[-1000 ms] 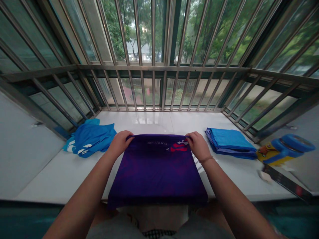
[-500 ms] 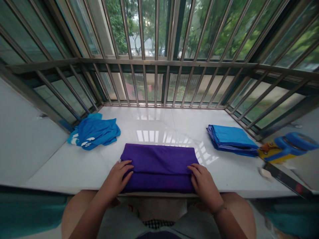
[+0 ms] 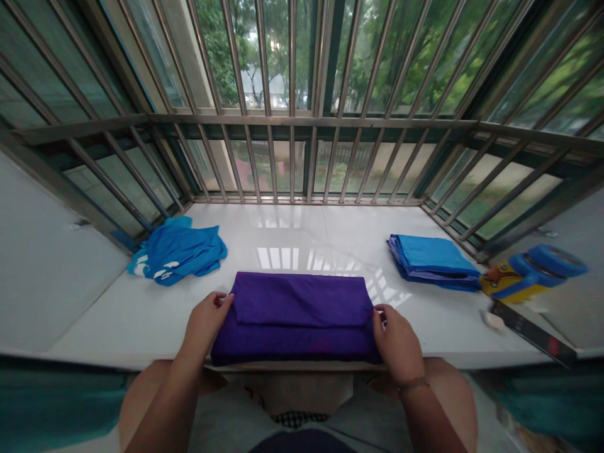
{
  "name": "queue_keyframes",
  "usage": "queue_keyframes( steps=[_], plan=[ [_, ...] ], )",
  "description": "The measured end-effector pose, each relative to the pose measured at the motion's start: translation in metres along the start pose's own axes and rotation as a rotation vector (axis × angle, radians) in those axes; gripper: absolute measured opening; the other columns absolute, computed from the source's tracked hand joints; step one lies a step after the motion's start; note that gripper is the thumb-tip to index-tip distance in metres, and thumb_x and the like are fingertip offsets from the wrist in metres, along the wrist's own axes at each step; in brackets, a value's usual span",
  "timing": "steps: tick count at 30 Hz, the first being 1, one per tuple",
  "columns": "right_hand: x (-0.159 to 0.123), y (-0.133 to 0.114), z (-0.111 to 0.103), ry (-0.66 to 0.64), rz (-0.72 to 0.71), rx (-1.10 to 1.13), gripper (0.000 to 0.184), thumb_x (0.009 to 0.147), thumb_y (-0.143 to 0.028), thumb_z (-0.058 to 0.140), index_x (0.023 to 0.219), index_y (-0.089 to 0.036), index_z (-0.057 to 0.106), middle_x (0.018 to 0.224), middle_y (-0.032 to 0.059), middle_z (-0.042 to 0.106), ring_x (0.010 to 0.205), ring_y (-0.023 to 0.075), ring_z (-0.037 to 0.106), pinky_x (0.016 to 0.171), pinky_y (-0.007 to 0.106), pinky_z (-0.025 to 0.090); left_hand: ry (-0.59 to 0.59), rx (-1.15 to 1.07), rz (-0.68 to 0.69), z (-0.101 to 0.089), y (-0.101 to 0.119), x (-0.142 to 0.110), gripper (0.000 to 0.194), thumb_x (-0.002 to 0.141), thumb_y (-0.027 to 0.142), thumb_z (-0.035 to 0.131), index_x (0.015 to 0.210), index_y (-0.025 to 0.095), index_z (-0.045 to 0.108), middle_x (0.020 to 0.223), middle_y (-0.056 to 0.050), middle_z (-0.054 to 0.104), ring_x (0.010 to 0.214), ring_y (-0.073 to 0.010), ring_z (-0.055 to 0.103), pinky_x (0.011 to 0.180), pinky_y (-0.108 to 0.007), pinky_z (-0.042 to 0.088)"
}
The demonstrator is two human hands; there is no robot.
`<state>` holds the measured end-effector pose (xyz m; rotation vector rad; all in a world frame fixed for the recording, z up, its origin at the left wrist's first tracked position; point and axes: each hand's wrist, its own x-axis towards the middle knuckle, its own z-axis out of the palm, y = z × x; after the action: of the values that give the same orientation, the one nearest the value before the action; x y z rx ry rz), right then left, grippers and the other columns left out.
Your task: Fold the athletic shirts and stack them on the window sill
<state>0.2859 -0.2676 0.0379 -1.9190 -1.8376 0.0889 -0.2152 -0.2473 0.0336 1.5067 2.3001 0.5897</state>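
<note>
Left hand (image 3: 205,324), right (image 3: 399,345) wider apart, cloth (image 3: 295,321) ends covered

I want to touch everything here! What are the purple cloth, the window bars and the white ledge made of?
The folded purple cloth looks like soft fabric, maybe synthetic, since it bends in smooth folds. The window bars look like shiny metal, probably steel, with pale streaks of light. The white ledge looks like glossy tile or stone, because it mirrors the window.
</note>
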Motion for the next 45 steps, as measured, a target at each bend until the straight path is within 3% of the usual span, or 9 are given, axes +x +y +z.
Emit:
queue_keyframes(
  steps=[3,6,9,12,20,26,32,39,45],
  plan=[
    [0.002,0.032,-0.005,-0.027,0.153,0.026,0.025,0.105,-0.036,0.049,0.112,-0.022,0.069,0.088,0.0073,0.076,0.074,0.0235,0.072,0.07,0.037,0.054,0.094,0.001,0.042,-0.003,0.001,-0.013,0.047,0.097,0.062,0.055,0.114,0.022,0.071,0.096,-0.008,0.08,0.084,-0.0298,0.075,0.078,-0.04,0.056],
    [0.007,0.049,-0.005,-0.071,0.065,0.1,0.027,0.1,-0.032,0.05,0.113,-0.021,0.071,0.101,0.0087,0.075,0.08,0.0216,0.072,0.078,0.036,0.056,0.124,-0.06,0.263,0.004,0.02,-0.035,0.034,0.099,0.054,0.057,0.108,0.025,0.072,0.099,-0.006,0.078,0.089,-0.0283,0.073,0.086,-0.041,0.057],
    [0.016,0.049,-0.001,-0.136,0.006,0.161,0.033,0.098,-0.032,0.051,0.121,-0.02,0.072,0.113,0.0104,0.073,0.087,0.0218,0.072,0.085,0.037,0.057,0.004,-0.112,0.566,0.024,0.056,-0.063,0.022,0.102,0.043,0.06,0.101,0.027,0.074,0.104,-0.007,0.078,0.102,-0.0288,0.072,0.097,-0.043,0.056],
    [0.025,0.042,0.006,-0.192,-0.02,0.179,0.034,0.097,-0.033,0.055,0.124,-0.022,0.073,0.116,0.0102,0.072,0.091,0.0225,0.072,0.089,0.037,0.058,-0.104,-0.073,0.735,0.051,0.098,-0.09,0.014,0.103,0.03,0.063,0.106,0.025,0.076,0.11,-0.008,0.078,0.105,-0.0282,0.071,0.098,-0.045,0.055],
    [0.042,0.036,0.021,-0.201,-0.068,0.263,0.027,0.092,-0.028,0.057,0.112,-0.022,0.075,0.11,0.0084,0.075,0.088,0.0236,0.071,0.095,0.041,0.058,-0.246,0.075,0.926,0.106,0.197,-0.126,0.018,0.101,0.032,0.073,0.116,0.024,0.074,0.118,-0.008,0.076,0.111,-0.028,0.067,0.093,-0.042,0.053],
    [0.052,0.02,0.014,-0.139,-0.082,0.405,0.03,0.094,-0.036,0.056,0.115,-0.024,0.074,0.112,0.0077,0.075,0.081,0.0214,0.071,0.084,0.039,0.06,-0.237,0.145,0.882,0.134,0.244,-0.123,0.026,0.1,0.039,0.075,0.117,0.021,0.072,0.119,-0.009,0.073,0.113,-0.0302,0.064,0.092,-0.044,0.052],
    [0.063,0.008,0.008,-0.126,0.002,0.473,0.034,0.094,-0.04,0.055,0.12,-0.024,0.071,0.109,0.0075,0.076,0.084,0.0217,0.074,0.078,0.036,0.059,-0.263,0.189,0.822,0.14,0.254,-0.116,0.016,0.108,0.023,0.058,0.106,0.02,0.073,0.109,-0.008,0.074,0.107,-0.0281,0.066,0.088,-0.043,0.051],
    [0.034,0.015,0.017,-0.19,0.451,0.448,0.031,0.093,-0.053,0.063,0.109,-0.026,0.06,0.076,0.0015,0.075,0.062,0.0223,0.074,0.062,0.033,0.054,-0.253,0.169,0.874,0.148,0.243,-0.121,0.011,0.107,0.024,0.061,0.107,0.022,0.071,0.108,-0.007,0.074,0.105,-0.0277,0.066,0.085,-0.042,0.05],
    [0.022,0.005,0.03,-0.17,0.495,0.495,0.037,0.085,-0.056,0.071,0.105,-0.028,0.057,0.069,-0.0016,0.073,0.061,0.0241,0.074,0.062,0.034,0.054,-0.165,0.095,0.985,0.163,0.233,-0.125,0.01,0.104,0.028,0.067,0.112,0.023,0.071,0.111,-0.007,0.074,0.106,-0.0276,0.066,0.089,-0.043,0.05]
  ],
)
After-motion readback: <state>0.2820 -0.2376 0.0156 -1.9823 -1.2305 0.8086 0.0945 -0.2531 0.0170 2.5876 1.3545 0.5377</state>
